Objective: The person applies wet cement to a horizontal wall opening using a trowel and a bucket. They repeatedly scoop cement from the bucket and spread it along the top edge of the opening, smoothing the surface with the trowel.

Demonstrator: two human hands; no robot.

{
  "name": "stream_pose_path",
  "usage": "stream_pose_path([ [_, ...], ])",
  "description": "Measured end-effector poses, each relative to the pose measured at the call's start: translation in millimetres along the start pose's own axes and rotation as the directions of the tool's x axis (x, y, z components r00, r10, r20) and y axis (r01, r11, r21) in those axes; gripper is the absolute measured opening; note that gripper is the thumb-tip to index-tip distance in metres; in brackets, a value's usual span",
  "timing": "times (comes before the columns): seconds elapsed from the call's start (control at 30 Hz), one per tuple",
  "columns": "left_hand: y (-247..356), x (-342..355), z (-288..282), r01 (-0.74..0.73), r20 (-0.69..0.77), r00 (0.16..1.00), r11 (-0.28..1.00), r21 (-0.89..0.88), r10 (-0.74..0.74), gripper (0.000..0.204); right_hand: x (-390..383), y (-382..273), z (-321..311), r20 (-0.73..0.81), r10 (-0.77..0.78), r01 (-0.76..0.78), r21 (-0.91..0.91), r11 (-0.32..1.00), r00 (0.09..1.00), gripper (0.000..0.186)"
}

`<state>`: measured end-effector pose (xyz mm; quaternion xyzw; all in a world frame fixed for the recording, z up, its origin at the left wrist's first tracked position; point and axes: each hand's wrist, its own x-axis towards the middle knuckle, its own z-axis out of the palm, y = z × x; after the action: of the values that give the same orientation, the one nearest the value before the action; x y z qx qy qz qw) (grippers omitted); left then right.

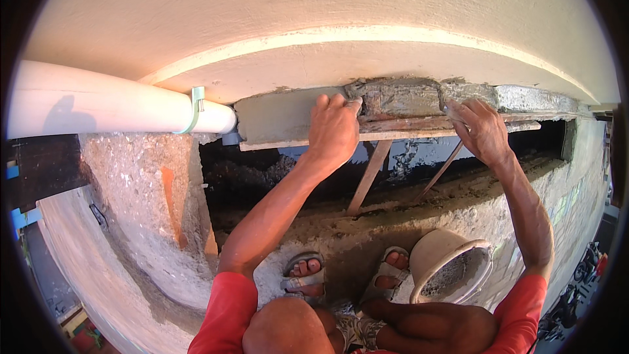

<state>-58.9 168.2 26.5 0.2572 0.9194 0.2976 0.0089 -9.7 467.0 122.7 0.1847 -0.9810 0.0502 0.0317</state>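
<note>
A rough block, apparently a brick smeared with grey mortar [403,99], sits on a narrow ledge against the wall, between my two hands. My left hand [334,128] is closed, its thumb against the block's left end. At the block's right end, my right hand [481,128] has its fingers bent, fingertips touching it. Under the block runs a wooden board [406,128]. Smooth grey mortar [278,115] covers the ledge to the left. Further right, the ledge carries a rough, wet-looking grey surface [534,99].
Two slanting wooden props [370,177] hold the board above a dark trench with water. A white pipe [124,101] with a pale green strap ends at the left. A bucket [442,249] containing grey mortar stands beside my sandalled feet. Broken concrete [137,177] lies left of the trench.
</note>
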Motion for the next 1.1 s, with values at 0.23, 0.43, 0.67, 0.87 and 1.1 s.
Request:
stream_pose_path([
  [0.23, 0, 7, 0, 0.007, -0.031, 0.999, 1.0, 0.005, -0.007, 0.036, -4, -11, 2, -0.043, -0.013, 0.013, 0.006, 1.0, 0.999, 0.038],
  [0.43, 1, 8, -2, 0.048, 0.011, 0.999, 0.998, 0.032, -0.048, 0.036, -2, -16, 10, -0.001, -0.005, 0.005, -0.037, 0.999, 1.0, 0.036],
  [0.67, 0, 5, -3, 0.044, -0.055, 0.998, 0.999, 0.018, -0.043, 0.035, -3, -18, 16, -0.021, 0.004, -0.004, -0.011, 1.0, 1.0, 0.036],
  [0.87, -2, 2, -2, 0.033, -0.068, 0.997, 0.998, 0.059, -0.029, 0.036, -2, -25, 8, 0.012, 0.046, -0.046, 0.002, 0.999, 0.999, 0.036],
  [1.1, -4, 7, -5, -0.071, -0.048, 0.996, 0.992, 0.102, 0.076, 0.032, -17, -25, 4, -0.011, 0.062, -0.061, 0.034, 0.998, 0.998, 0.034],
])
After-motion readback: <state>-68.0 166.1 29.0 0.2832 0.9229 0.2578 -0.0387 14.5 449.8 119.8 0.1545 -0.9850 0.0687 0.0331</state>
